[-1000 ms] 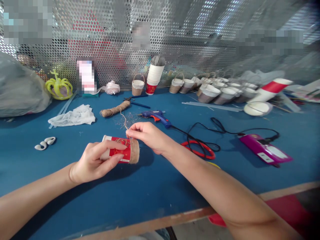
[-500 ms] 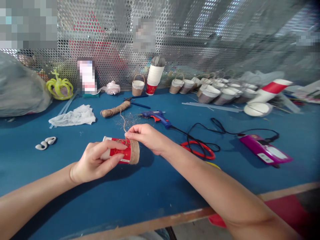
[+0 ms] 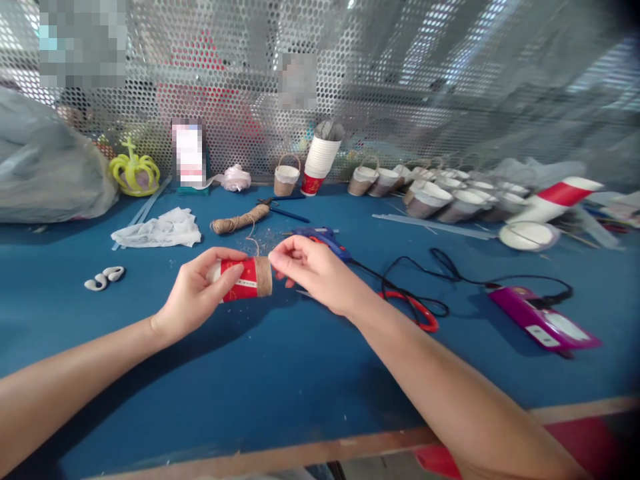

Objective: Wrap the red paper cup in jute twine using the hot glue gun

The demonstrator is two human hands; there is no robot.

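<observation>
My left hand (image 3: 193, 290) is wrapped round a red and white paper cup (image 3: 239, 283) lying on its side, thumb and fingers on its printed wall. Brown twine (image 3: 264, 277) is wound in a band round the cup's right end. From the top of that band a loose strand runs back to a twine bundle (image 3: 241, 219). My right hand (image 3: 313, 270) is at the cup's right end, thumb and index finger pinched at the band's edge. What lies between those fingertips is too small to make out.
Behind my right hand lies a blue glue gun (image 3: 325, 235), its cord trailing right to a purple power box (image 3: 543, 317). Red-handled scissors (image 3: 427, 320) are under the cord. Pliers (image 3: 290, 213), white cloth (image 3: 160, 230), stacked cups (image 3: 323, 157) and several twine-wrapped cups (image 3: 427, 200) stand farther back.
Both hands have lifted the cup slightly and turned it. My right hand has moved from the strand above the cup to the cup's right end.
</observation>
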